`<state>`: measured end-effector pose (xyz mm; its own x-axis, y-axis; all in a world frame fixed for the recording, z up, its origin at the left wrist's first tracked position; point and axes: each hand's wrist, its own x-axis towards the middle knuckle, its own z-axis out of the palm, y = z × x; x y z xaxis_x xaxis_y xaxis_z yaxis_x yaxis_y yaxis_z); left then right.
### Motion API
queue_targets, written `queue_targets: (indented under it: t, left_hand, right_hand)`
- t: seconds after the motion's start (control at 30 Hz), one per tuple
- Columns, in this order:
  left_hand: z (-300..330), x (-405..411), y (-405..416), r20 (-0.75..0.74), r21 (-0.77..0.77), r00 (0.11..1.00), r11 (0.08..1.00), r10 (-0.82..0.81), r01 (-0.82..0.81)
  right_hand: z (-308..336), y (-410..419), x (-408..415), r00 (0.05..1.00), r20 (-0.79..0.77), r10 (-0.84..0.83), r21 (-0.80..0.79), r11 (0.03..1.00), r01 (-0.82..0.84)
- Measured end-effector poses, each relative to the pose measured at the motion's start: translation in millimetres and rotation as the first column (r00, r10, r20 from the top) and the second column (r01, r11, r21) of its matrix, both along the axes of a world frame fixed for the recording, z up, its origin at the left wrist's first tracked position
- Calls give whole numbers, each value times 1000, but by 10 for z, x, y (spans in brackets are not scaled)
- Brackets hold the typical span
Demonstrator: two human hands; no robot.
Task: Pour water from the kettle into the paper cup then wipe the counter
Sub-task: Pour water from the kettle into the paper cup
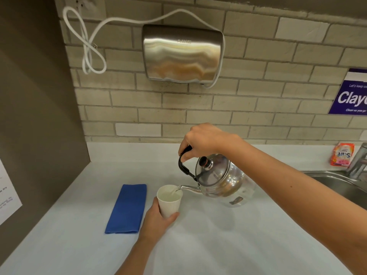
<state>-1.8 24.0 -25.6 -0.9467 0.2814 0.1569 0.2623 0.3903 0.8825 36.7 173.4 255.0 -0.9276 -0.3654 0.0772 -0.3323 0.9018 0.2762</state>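
Observation:
A shiny steel kettle (220,178) with a black handle is tilted to the left above the pale counter (218,245). My right hand (204,140) grips its handle from above. Water runs from the spout into a white paper cup (168,203), which holds water. My left hand (156,219) wraps around the cup's lower half from the near side and holds it just above or on the counter; I cannot tell which. A folded blue cloth (127,208) lies flat on the counter to the left of the cup.
A steel sink (341,183) with a tap (357,163) is at the right edge. An orange detergent packet (341,154) leans by the tiled wall. A steel hand dryer (182,54) hangs on the wall above. A dark side wall (39,116) closes the left.

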Motion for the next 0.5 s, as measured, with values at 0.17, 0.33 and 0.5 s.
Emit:
queue_targets:
  t: [0.17,0.33,0.5]
  left_hand:
    - [-7,-3,0,-2,-2,1000,1000,4,-4]
    - [-8,-8,5,6,-21,1000,1000,9,-9]
    - [-16,-13,8,14,-29,1000,1000,10,-10]
  right_hand:
    - [1,-6,3,1000,4,-2,6,1000,2]
    - [3,-13,6,1000,4,2,4,1000,-2]
    - [3,-18,0,1000,4,3,7,1000,-3]
